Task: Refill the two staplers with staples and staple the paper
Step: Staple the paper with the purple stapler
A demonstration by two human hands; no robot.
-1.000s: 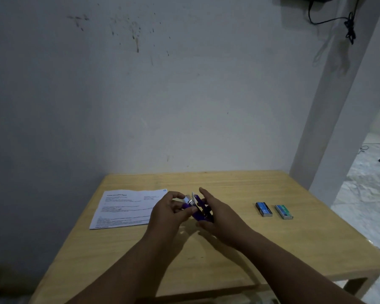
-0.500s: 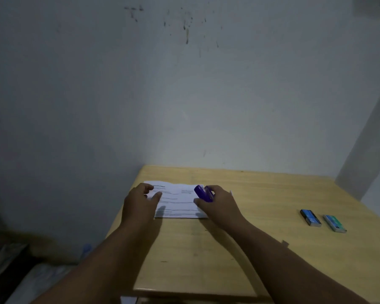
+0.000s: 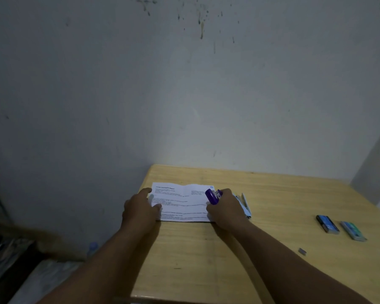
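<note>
Purple stapler (image 3: pixel 212 196) gripped by right hand (image 3: pixel 226 210); left hand (image 3: pixel 139 207) flat on one paper (image 3: pixel 181 201) — two staple boxes (image 3: pixel 327 224), second stapler (image 3: pixel 245 205)

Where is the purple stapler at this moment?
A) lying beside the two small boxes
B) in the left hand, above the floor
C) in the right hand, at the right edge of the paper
C: the right hand grips the purple stapler over the right edge of the paper.

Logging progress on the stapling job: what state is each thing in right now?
Paper: flat on table, left hand resting on it.
Purple stapler: gripped by right hand at paper's right edge.
White stapler: lying on table, untouched.
Two staple boxes: lying side by side, untouched.
</note>
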